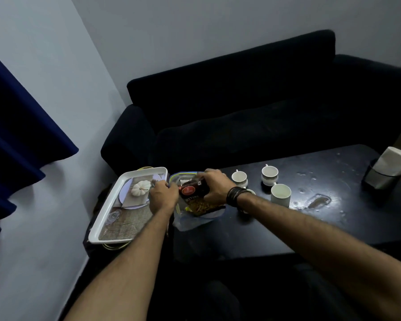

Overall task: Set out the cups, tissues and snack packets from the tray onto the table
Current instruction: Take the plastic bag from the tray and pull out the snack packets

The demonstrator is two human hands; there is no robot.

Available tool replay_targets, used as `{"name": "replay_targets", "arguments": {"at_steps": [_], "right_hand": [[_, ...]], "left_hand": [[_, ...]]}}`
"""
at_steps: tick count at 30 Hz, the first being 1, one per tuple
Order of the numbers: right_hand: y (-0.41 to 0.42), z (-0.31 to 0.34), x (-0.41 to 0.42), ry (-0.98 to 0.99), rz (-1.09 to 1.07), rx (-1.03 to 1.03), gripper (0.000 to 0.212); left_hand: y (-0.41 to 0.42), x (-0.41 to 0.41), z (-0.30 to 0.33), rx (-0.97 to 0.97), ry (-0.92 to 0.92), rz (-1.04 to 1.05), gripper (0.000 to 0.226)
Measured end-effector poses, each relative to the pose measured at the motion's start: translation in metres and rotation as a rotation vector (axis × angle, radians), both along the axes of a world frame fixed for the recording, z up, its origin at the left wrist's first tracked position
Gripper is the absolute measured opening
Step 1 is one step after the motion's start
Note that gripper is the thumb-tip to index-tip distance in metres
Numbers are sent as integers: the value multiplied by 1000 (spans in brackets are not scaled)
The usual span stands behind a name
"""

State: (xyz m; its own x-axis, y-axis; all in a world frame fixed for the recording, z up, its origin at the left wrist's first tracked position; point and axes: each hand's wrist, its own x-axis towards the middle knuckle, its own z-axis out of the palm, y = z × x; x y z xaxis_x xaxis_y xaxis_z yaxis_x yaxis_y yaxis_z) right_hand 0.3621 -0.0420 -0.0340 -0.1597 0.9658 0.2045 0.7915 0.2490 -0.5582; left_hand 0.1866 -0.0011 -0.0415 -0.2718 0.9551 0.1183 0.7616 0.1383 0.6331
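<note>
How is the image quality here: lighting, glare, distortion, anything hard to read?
Head view: dim overall, the sofa nearly black; glare patch on the table right of the cups; wide-angle lens bends the walls and stretches the forearms; print on the snack packet under the right hand is too soft to read.

Not much lettering on show here. The only print sat on the dark snack packet [196, 193], held between both hands at the near left corner of the table: a round red badge with a pale scribble of a brand mark inside it, far too small and blurred to spell out. Just below that badge ran a short band of light capital letters, and those could not be made out either. A small white tag near the packet's top edge carried dark marks, again illegible. Nothing else in view showed any readable word, number or sign.
</note>
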Motion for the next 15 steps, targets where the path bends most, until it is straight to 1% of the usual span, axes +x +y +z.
{"name": "replay_targets", "arguments": {"at_steps": [2, 3, 5, 7, 9, 11, 13, 15], "right_hand": [[-5, 9, 15, 162, 49, 0, 45], [-7, 13, 23, 305, 77, -28, 47], [-12, 18, 37, 688, 118, -123, 55], [-12, 18, 49, 1045, 95, -187, 62], [-9, 16, 59, 1271, 5, -218, 53], [-7, 10, 66, 1376, -118, -243, 43], [-5, -3, 69, 1375, -259, -269, 44], [-1, -23, 69, 1332, -406, -293, 45]], "left_hand": [[5, -6, 5, -6, -30, 37, 26], [7, -9, 7, -2, -25, 51, 25], [8, -12, 7, 17, -15, 60, 25], [7, -14, 6, 31, -29, 63, 25], [5, -15, 5, 25, -55, 87, 29], [1, -16, 6, -6, -56, 119, 32], [-2, -17, 6, -18, -10, 131, 32], [-5, -16, 6, 24, 38, 102, 25]]}}
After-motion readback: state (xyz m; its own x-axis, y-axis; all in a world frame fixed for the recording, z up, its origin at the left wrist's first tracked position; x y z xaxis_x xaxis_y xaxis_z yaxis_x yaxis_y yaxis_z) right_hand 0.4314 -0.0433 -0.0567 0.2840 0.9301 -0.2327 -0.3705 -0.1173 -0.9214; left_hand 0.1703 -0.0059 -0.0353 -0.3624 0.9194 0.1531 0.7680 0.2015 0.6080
